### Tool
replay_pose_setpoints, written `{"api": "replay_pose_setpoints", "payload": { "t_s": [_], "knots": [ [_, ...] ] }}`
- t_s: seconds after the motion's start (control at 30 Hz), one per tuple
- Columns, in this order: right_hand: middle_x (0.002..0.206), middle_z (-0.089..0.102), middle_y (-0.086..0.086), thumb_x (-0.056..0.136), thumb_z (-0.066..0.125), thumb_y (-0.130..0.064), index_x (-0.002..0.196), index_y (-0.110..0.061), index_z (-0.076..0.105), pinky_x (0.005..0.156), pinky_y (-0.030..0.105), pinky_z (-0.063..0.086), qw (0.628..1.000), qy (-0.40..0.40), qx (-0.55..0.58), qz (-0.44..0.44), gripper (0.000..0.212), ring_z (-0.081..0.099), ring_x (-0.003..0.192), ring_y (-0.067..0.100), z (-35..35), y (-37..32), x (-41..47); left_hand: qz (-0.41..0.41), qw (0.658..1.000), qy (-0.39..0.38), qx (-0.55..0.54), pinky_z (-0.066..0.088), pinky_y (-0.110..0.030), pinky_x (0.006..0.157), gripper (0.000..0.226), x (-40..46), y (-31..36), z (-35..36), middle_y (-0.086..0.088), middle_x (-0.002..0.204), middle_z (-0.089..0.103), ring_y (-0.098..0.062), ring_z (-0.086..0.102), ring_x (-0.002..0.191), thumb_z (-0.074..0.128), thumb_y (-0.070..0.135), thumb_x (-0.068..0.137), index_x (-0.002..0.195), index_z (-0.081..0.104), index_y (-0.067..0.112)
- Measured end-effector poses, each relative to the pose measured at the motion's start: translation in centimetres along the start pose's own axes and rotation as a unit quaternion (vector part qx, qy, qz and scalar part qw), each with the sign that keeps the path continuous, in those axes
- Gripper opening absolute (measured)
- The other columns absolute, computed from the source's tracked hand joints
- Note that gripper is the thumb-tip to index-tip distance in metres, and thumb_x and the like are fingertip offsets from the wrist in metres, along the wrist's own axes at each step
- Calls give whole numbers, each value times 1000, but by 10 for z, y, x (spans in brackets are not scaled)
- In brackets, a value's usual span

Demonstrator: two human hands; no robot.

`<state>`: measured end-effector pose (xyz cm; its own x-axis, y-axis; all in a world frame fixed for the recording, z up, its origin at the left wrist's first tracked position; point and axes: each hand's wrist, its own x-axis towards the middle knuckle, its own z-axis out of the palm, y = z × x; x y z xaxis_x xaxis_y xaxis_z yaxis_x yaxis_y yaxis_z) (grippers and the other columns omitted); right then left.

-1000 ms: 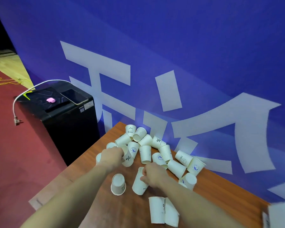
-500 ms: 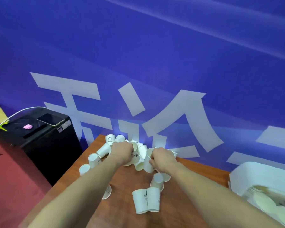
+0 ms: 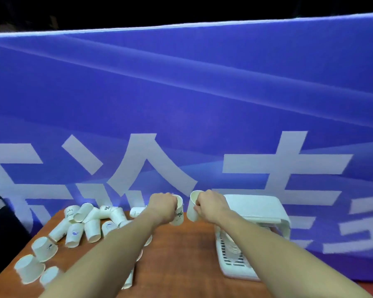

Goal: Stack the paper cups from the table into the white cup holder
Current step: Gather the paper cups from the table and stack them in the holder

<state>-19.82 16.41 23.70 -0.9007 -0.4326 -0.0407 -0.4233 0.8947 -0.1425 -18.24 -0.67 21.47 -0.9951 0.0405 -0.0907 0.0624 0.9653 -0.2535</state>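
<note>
Landmark: white cup holder (image 3: 254,206), at the right end of the table (image 3: 181,254), against the blue banner (image 3: 181,93).

Left hand (image 3: 163,208): raised above the table, left of the holder, fingers curled round a paper cup with a percent mark (image 3: 179,214). Cup roughly upright, mouth up, long axis near vertical.

Right hand (image 3: 209,204): raised just left of the holder's top, fingers curled round a plain paper cup (image 3: 193,206). Mouth up and tipped slightly left. Nearer of the two hands to the holder.

Relation governing the next move: both held cups side by side, a small gap between them, mouths at much the same height; holder to the right and below. Judged step: carrying the pair across, perhaps nesting one in the other first. Right-hand cup better placed to go in first.

Holder: white plastic, flat hood on top, slotted tray (image 3: 233,263) running toward the viewer. Pale stacked cups (image 3: 230,246) apparently lying inside it along the tray; count not readable.

Loose cups (image 3: 91,222): many, white with small printed marks, scattered at the table's left end, well apart from the holder; most on their sides or upside down. Task judged early to midway.

Black cabinet (image 3: 0,224): beyond the table's left edge.
</note>
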Motion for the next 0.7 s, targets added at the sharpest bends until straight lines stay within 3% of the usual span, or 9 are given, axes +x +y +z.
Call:
{"api": "replay_pose_setpoints", "payload": {
  "t_s": [0.07, 0.13, 0.3, 0.37, 0.5, 0.7],
  "knots": [
    [66, 42, -1, 93, 54, -24, 62, -17, 36, 63, 31, 35, 1000, 14, 4, 25, 37, 50, 74, 30, -10, 41, -19, 14, 1000, 10, 1, 36, -30, 63, 10, 7, 44, -18, -2, 98, 67, -25, 63, 88, 53, 27, 92, 83, 56, 22],
    [64, 43, 0, 91, 55, -22, 61, -16, 38, 61, 30, 35, 999, 21, 7, 50, 35, 48, 70, 29, -16, 80, -37, 30, 999, 19, -2, 36, -29, 64, 12, 10, 89, -32, -3, 99, 66, -27, 64, 91, 53, 27, 92, 89, 63, 21],
    [84, 59, 5, 90, 53, -29, 75, -19, 53, 64, 30, 37, 996, 17, 17, 89, 19, 53, 76, 27, -21, 156, -75, 69, 998, 15, -6, 40, -30, 67, 17, 16, 176, -50, -5, 101, 66, -29, 64, 91, 52, 26, 93, 95, 67, 18],
    [90, 62, 7, 92, 53, -29, 76, -20, 52, 67, 29, 37, 996, 19, 6, 90, 18, 56, 82, 27, -21, 177, -84, 81, 997, 15, -9, 42, -30, 67, 16, 17, 198, -53, -6, 99, 66, -30, 64, 90, 52, 25, 93, 90, 66, 17],
    [80, 51, 2, 95, 53, -30, 75, -19, 52, 66, 29, 37, 995, 19, 6, 102, 23, 48, 76, 24, -12, 206, -98, 101, 995, 17, -8, 44, -31, 68, 18, 24, 227, -53, -8, 99, 66, -30, 61, 86, 52, 24, 92, 91, 68, 16],
    [82, 59, 5, 95, 55, -32, 78, -19, 55, 68, 30, 40, 992, 9, 20, 126, 22, 54, 78, 28, 10, 229, -110, 139, 990, 18, 9, 40, -30, 67, 18, 38, 254, -45, -7, 98, 68, -30, 64, 89, 54, 25, 92, 92, 70, 16]
  ]
}}
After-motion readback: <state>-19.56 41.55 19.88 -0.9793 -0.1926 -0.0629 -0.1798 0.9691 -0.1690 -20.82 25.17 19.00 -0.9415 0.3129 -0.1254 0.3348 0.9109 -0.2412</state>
